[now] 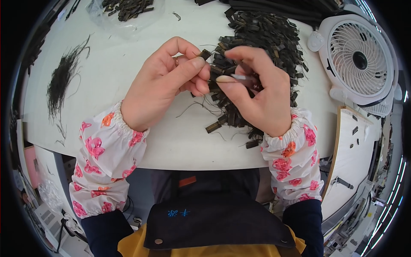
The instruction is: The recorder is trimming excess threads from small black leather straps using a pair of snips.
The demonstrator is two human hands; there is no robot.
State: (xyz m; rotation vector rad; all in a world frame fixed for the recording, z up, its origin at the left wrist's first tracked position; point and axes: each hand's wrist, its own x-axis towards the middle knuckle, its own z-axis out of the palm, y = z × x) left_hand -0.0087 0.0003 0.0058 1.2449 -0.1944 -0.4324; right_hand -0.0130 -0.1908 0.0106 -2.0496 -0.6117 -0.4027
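Note:
My left hand (160, 88) pinches a small black tab (204, 55) with thin threads at its end, between thumb and index finger. My right hand (265, 96), just beside it, is closed around a small metal cutting tool (244, 78), probably thread snips, whose blade lies level with my thumb. Under and behind both hands spreads a big pile of small black tabs (265, 34) with loose threads, on a white table (167, 150). A heap of cut black threads (60, 85) lies on the table to the left.
A clear plastic bag (128, 23) of black tabs sits at the back left. Long black strips (274, 8) lie along the back. A white fan (359, 60) stands at the right, above a pale board (349, 158) with small dark pieces. The table's front edge runs below my hands.

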